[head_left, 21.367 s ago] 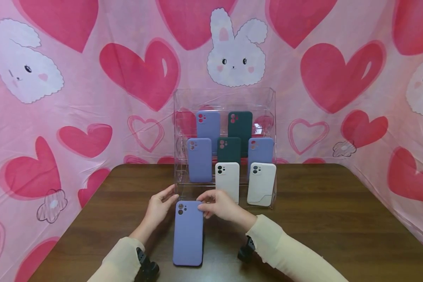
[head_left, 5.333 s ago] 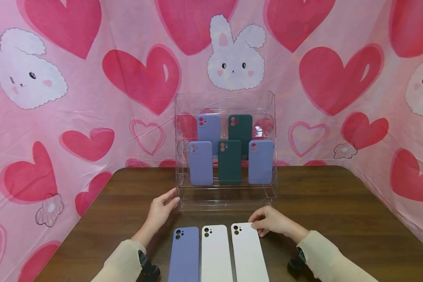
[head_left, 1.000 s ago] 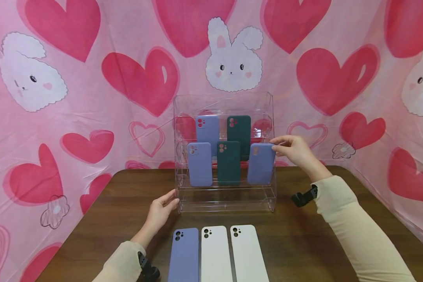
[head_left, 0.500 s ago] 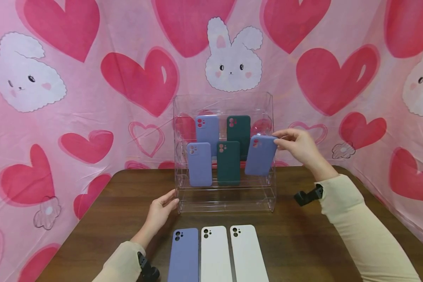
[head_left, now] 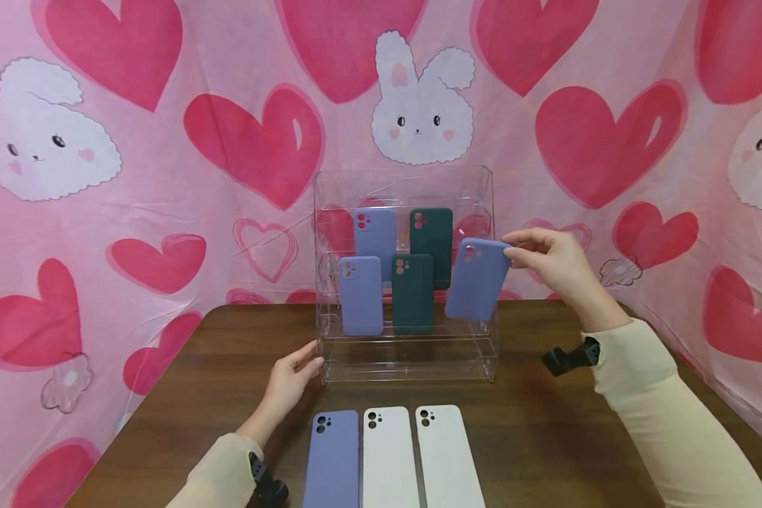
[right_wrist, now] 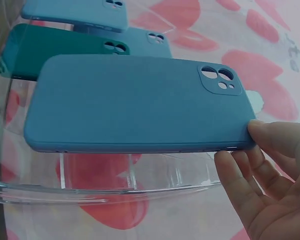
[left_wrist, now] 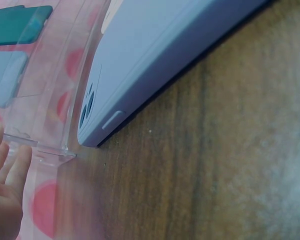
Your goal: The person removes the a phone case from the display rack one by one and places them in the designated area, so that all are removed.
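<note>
A periwinkle phone case (head_left: 479,280) hangs tilted in front of the clear stand's right side; my right hand (head_left: 555,264) pinches its upper right corner. In the right wrist view, the thumb presses the back of the case (right_wrist: 135,105) near the camera cutouts, with the other fingers at its edge. My left hand (head_left: 287,381) rests its extended fingertips at the lower left edge of the clear tiered stand (head_left: 406,370). Still in the stand are a periwinkle case (head_left: 360,296) and a green case (head_left: 413,295), with another periwinkle case (head_left: 373,229) and green case (head_left: 430,243) above.
On the wooden table (head_left: 571,416), in front of the stand, lie a periwinkle case (head_left: 332,458), a white case (head_left: 390,458) and a second white case (head_left: 447,458) side by side. A pink heart-and-bunny cloth (head_left: 254,141) hangs behind the table.
The white cases left the bottom tier and now lie beside the periwinkle case. My right hand has lifted the right-hand periwinkle case out of its tier, up and rightward. My left hand stays put.
</note>
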The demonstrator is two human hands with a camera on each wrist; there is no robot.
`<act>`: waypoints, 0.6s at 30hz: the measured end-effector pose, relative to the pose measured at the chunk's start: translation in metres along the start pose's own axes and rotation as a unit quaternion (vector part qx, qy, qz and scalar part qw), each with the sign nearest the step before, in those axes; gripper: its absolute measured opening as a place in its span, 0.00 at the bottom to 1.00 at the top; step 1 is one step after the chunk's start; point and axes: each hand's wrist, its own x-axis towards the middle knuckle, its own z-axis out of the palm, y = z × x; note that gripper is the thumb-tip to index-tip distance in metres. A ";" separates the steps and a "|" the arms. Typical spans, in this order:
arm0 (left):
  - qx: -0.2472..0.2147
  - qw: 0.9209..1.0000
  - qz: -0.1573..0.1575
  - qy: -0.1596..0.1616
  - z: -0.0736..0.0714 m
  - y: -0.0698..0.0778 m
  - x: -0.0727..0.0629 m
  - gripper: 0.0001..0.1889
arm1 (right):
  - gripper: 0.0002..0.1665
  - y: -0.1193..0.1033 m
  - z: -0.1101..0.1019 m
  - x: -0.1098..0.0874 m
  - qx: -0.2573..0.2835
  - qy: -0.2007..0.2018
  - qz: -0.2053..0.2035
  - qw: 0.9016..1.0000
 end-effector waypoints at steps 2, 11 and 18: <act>-0.002 1.000 0.000 0.001 0.000 0.000 0.000 0.23 | 0.21 0.003 0.001 -0.004 0.007 -0.012 -0.002 1.000; -0.002 1.000 -0.005 0.001 0.000 0.002 0.000 0.23 | 0.20 0.026 0.010 -0.023 0.060 -0.052 0.003 0.997; 0.004 1.000 -0.007 -0.001 -0.001 0.002 0.000 0.22 | 0.21 0.044 0.014 -0.034 0.094 -0.097 0.033 0.990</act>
